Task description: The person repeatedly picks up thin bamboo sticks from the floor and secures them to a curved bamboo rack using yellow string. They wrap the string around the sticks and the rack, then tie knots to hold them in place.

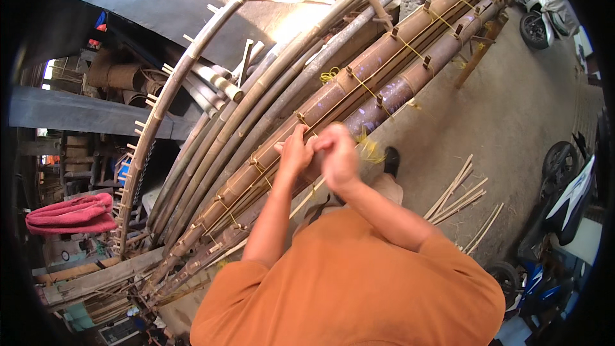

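Note:
Two long thick bamboo poles point(333, 101) run side by side in a diagonal, with thin strips between them. Yellow cord point(364, 84) lashes them at intervals, looped about short pegs point(380, 100) that stand up from the bamboo. Over the middle of the poles, my left hand point(296, 152) has its fingers curled closed beside a cord lashing; what it pinches is hidden. Close against it is my right hand point(339, 159), smeared by motion, so its fingers cannot be read. A loose tuft of yellow cord point(370, 148) hangs just right of my right hand.
Several more bamboo poles point(256, 99) lie beyond the lashed pair. A curved, pegged bamboo rail point(168, 93) arches at the left, near a red cloth point(72, 214). Thin bamboo sticks point(456, 198) lie on the concrete floor point(493, 115). Motorcycles point(567, 195) stand along the right.

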Demonstrator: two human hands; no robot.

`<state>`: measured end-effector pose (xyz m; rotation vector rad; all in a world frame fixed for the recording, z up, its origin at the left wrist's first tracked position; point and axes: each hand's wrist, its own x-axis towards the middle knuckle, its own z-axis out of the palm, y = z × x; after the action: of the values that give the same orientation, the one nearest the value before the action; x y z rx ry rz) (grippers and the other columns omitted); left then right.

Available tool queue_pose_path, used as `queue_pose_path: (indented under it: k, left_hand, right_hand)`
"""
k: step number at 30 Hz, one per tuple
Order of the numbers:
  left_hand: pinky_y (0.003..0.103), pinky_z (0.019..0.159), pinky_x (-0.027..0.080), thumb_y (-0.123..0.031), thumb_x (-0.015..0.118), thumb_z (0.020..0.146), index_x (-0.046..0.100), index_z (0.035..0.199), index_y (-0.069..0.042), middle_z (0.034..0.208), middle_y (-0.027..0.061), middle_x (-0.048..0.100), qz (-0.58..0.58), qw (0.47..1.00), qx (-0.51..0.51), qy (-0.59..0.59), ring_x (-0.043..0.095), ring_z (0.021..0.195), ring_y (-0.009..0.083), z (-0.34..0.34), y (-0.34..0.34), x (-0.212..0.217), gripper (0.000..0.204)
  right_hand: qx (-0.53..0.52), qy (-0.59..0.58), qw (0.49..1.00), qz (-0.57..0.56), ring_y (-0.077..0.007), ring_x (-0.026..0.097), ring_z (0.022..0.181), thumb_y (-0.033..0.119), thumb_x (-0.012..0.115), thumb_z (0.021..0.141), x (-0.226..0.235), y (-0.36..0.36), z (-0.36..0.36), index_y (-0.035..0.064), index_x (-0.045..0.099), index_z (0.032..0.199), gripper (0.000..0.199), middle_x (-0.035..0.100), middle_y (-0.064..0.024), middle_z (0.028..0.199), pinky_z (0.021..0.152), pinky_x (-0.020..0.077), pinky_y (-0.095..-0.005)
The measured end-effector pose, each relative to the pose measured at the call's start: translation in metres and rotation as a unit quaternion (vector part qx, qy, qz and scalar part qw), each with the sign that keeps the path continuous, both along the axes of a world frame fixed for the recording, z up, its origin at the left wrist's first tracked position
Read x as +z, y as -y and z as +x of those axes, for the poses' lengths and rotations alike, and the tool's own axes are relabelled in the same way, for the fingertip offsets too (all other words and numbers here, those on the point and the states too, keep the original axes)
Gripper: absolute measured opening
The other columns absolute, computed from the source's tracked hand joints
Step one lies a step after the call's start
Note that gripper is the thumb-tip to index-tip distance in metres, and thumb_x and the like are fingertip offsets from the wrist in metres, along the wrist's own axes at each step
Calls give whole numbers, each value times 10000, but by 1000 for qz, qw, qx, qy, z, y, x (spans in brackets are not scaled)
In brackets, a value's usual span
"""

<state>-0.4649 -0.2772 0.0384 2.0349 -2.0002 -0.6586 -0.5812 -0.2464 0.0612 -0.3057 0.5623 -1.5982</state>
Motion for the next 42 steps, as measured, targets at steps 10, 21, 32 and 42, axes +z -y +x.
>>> queue_pose_path:
  k: [10,21,32,42]
  left_hand:
    - [474,894,293,-334,473,979,681,1137,-142,992,186,695,-45,993,68,-91,646,960,360,-3,9,-12,325]
    - [256,646,474,-157,537,976,671,969,-2,792,29,682,-77,927,61,-362,594,703,109,7,43,-4,205]
    - [473,782,490,-358,466,991,669,1055,-52,913,202,695,-80,982,51,-165,665,888,386,73,115,-33,372]
    - [369,1003,431,-227,591,921,549,1222,7,1198,183,634,81,996,-14,42,590,1154,270,155,-99,10,383]
  right_hand:
    - [397,-539,731,-129,-156,601,742,443,518,963,-17,157,18,26,686,881,457,657,-47,758,693,480,-322]
    - [447,-554,665,-223,-426,539,603,322,474,968,-45,-13,-53,-10,589,643,479,558,-233,617,619,452,-494]
    - [280,-779,495,-263,-293,625,937,245,566,907,-69,-84,6,69,650,994,214,658,-137,984,835,472,-435]
    - [-67,49,996,44,-161,597,823,218,468,979,-64,-105,143,104,576,891,180,624,-55,887,765,498,-319]
